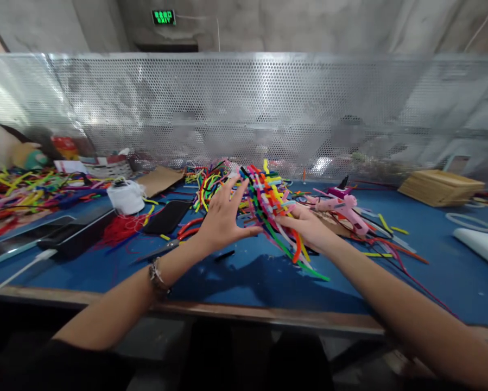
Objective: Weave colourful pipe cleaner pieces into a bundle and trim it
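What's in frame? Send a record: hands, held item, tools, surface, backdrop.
left hand: open and spread beside the held item; contact unclear
right hand: gripping the held item's near right side
held item: multicoloured bundle of interlaced fuzzy strips, loose ends hanging
tools: pink plastic glue gun, right; red-handled metal scissors, left
surface: blue tabletop
backdrop: silver perforated metal panel; green lit exit sign above

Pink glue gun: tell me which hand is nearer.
Right. The right hand is just left of the pink glue gun; the left hand is farther left, across the colorful bundle.
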The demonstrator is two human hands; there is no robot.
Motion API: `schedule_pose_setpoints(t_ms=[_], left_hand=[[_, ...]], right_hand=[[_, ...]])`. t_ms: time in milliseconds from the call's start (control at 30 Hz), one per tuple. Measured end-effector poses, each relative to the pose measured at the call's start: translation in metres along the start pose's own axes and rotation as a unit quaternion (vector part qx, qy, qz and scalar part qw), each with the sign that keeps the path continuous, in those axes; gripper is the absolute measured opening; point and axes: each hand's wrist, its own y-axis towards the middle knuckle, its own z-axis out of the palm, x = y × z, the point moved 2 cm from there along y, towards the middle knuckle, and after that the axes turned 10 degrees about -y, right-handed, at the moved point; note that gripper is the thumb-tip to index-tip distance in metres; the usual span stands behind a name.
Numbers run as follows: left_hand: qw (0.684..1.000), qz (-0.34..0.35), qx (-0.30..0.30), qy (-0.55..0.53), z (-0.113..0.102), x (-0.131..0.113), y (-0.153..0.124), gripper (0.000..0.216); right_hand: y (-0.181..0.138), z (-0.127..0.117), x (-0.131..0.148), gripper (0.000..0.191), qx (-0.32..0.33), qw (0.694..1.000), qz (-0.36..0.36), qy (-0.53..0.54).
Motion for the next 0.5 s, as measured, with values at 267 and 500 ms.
schedule_pose_setpoints(t_ms=[267, 500], left_hand=[[0.995, 0.083, -0.054, 0.025, -0.0023, 0.0010, -0.0046, 0.075], [0.985, -0.014, -0.080, -0.155, -0.0045, 0.0052, 0.0008, 0.078]], right_hand=[[-0.0048, 0.0028, -0.0027, 0.026, 0.001, 0.998, -0.005, 0.061], [-0.0085, 0.0040, 0.0017, 0.022, 0.003, 0.998, -0.023, 0.057]])
